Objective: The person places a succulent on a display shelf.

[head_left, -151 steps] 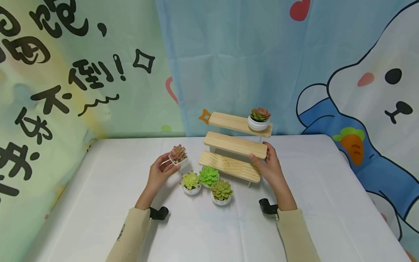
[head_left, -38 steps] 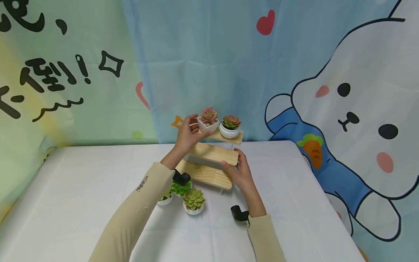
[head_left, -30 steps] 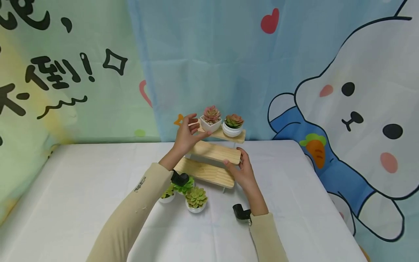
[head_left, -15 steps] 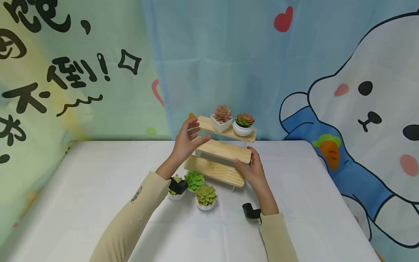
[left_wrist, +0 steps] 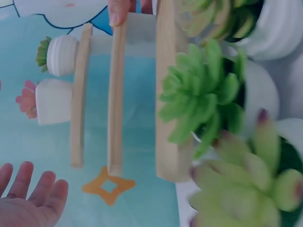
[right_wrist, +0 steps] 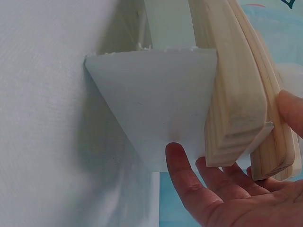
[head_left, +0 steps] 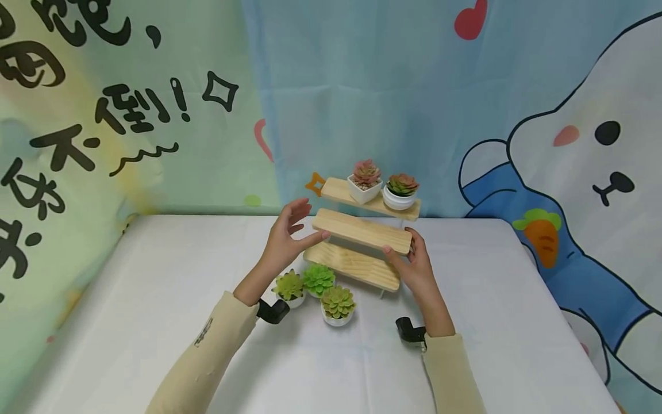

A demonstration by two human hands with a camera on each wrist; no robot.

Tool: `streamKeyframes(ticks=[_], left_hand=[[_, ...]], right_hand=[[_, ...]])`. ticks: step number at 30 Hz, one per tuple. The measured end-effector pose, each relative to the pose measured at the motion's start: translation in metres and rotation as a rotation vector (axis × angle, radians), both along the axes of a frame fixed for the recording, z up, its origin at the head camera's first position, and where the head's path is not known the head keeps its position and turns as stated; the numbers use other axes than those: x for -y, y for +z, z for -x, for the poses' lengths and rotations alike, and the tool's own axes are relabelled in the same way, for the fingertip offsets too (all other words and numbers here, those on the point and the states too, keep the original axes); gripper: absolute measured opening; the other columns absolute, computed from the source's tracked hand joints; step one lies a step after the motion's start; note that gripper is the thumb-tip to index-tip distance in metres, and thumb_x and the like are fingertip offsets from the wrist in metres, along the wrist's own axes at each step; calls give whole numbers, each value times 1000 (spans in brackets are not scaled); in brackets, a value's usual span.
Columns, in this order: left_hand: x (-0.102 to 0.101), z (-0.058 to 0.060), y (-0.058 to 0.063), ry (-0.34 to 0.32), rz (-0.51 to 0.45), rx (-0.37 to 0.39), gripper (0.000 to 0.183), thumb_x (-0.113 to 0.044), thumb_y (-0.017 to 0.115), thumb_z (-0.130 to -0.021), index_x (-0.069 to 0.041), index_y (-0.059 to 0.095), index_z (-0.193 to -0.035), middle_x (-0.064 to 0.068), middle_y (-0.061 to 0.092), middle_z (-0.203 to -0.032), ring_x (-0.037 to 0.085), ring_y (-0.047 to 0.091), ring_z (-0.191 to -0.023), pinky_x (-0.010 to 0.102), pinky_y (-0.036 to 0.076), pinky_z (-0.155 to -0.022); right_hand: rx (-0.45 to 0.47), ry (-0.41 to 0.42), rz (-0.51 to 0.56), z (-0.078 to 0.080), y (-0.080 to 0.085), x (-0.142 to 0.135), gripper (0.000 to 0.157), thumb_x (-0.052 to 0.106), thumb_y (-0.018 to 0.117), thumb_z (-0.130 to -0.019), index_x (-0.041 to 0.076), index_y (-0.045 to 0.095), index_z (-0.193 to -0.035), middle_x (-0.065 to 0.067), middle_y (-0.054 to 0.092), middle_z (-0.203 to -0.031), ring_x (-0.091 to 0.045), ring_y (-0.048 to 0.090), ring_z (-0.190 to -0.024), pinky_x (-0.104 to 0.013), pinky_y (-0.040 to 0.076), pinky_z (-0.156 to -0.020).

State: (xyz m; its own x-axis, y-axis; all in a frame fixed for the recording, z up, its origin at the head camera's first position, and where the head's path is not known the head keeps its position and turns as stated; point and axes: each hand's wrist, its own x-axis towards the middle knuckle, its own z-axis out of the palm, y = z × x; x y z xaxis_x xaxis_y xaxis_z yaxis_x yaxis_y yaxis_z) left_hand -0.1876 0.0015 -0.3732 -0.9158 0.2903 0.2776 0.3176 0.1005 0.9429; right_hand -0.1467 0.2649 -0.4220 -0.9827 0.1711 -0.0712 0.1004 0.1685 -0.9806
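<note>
A three-tier wooden display shelf (head_left: 357, 230) stands on the table. On its top board sit a pink succulent in a square white pot (head_left: 364, 187) and, to the right, a red-green succulent in a round white pot (head_left: 400, 199). My right hand (head_left: 418, 273) grips the right end of the middle board, thumb in front; in the right wrist view its fingers (right_wrist: 177, 156) lie by the white side support. Off the shelf's left end, my left hand (head_left: 283, 240) holds nothing, fingers spread; the left wrist view shows its fingertips (left_wrist: 59, 187) apart from the boards.
Several green succulents in round white pots are clustered before the shelf: a yellow-green one (head_left: 289, 286), a bright green one (head_left: 318, 278) and another (head_left: 338, 303). They stand close to my left forearm. A printed cloth backdrop (head_left: 362, 103) hangs behind the white table (head_left: 512, 322).
My left hand carried the pink succulent from the table to the top board and let go. It has since drawn back left and down. My right hand keeps its hold on the shelf.
</note>
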Motion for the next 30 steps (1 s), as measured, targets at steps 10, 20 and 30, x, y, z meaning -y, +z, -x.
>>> streamKeyframes(ticks=[10,20,30], left_hand=[[19,-20,-20,34,37,-33,74,-2,77,-82,-3,39,-145,18,49,-141,30,44,-133,55,38,-106],[39,-37,-41,43,77,-17,77,-2,79,-80,-3,38,-145,18,47,-144,32,41,-135,52,35,-110],[56,-49,-67,21,76,76,80,-1,79,-80,-1,35,-146,26,41,-145,38,37,-137,56,30,-113]], right_hand=[[-2,10,-2,0,1,-4,80,17,60,-98,5,5,-156,-19,18,-159,-32,22,-146,-45,26,-117],[8,-13,-25,0,-3,1,81,17,61,-98,4,6,-156,-19,18,-159,-32,20,-146,-47,26,-117],[-11,6,-17,1,-3,1,80,15,60,-98,3,6,-155,-21,18,-159,-33,22,-146,-47,27,-116]])
